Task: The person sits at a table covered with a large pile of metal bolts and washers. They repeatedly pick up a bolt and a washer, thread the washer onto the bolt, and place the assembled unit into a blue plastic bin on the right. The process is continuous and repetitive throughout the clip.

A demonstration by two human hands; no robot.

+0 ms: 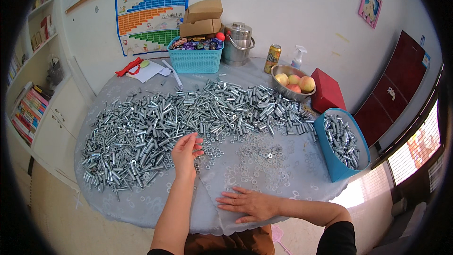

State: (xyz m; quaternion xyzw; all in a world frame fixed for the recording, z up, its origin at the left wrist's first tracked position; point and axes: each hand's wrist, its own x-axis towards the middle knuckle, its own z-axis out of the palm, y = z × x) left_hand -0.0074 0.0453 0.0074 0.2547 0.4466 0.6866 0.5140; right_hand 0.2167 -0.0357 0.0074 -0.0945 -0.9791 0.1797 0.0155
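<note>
A broad pile of silvery metal tubes and bolts [188, 111] spreads across the grey-covered table. Over the pile's near edge my left hand [185, 155] is raised, its fingers loosely bent and apart, with nothing visible in them. Small nuts [212, 152] lie just to its right. My right hand [252, 204] rests palm down on the tablecloth [207, 208] near the front edge, fingers spread. Beyond that hand is a scattered patch of flat washers [264, 155]. At the right, a blue bin [331, 160] holds many more metal tubes [340, 140].
Along the back stand a turquoise basket [196, 62] of toy cars, a steel pot [237, 47], a can [272, 58] and a spray bottle [298, 56]. A metal bowl [293, 95] of fruit sits beside a red box [327, 89]. Papers [148, 72] lie at the back left.
</note>
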